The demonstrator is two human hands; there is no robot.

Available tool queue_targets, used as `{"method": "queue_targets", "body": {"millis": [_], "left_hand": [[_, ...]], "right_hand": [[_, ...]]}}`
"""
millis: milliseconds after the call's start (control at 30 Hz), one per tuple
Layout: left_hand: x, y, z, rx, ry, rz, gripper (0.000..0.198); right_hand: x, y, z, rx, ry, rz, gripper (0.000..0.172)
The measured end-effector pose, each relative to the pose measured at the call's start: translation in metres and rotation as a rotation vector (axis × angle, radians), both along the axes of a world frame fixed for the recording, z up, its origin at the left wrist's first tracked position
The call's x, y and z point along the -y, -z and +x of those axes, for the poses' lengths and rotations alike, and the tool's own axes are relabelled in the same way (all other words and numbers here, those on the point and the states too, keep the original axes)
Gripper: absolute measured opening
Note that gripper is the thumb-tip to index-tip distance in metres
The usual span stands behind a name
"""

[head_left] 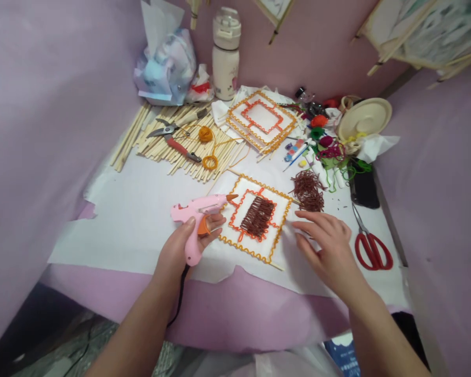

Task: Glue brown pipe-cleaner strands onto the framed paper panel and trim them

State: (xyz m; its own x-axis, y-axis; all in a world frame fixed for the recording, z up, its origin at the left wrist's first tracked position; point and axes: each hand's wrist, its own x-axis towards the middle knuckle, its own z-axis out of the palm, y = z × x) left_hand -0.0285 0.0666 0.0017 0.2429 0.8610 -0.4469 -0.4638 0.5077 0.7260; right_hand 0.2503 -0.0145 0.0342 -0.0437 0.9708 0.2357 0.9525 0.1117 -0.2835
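A pink hot glue gun with an orange trigger lies in my left hand, its nozzle pointing right. The thumb rests on its body while the other fingers extend behind the handle. Just right of the nozzle is a square white panel edged in wavy yellow yarn, with an inner orange yarn border. Rows of short brown yarn pieces cover the panel's middle. My right hand hovers by the panel's right edge, fingers apart and holding nothing. Beyond it sits a pile of cut brown yarn.
Red-handled scissors and a black phone lie at right. Pruning shears rest on thin wooden sticks. Behind stand a second yarn-trimmed panel, a bottle and a tissue pack. Coloured yarn balls crowd the back right.
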Motion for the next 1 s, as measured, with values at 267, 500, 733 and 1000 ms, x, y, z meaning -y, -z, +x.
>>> {"method": "queue_targets", "body": {"millis": [267,500,733,1000], "left_hand": [[-0.002,-0.001,0.004,-0.055,-0.029,0.004,0.036],[-0.001,-0.001,0.003,-0.030,-0.011,0.055,0.034],[-0.002,-0.001,0.004,-0.036,-0.016,0.046,0.033],[0.000,0.001,0.005,-0.032,-0.085,0.147,0.035]], "right_hand": [[0.040,0.007,0.078,0.190,0.316,-0.008,0.023],[0.033,0.014,0.064,0.075,0.169,-0.065,0.018],[0.010,0.020,0.065,0.150,-0.028,-0.128,0.014],[0.003,0.017,0.053,-0.493,0.145,0.128,0.006]]}}
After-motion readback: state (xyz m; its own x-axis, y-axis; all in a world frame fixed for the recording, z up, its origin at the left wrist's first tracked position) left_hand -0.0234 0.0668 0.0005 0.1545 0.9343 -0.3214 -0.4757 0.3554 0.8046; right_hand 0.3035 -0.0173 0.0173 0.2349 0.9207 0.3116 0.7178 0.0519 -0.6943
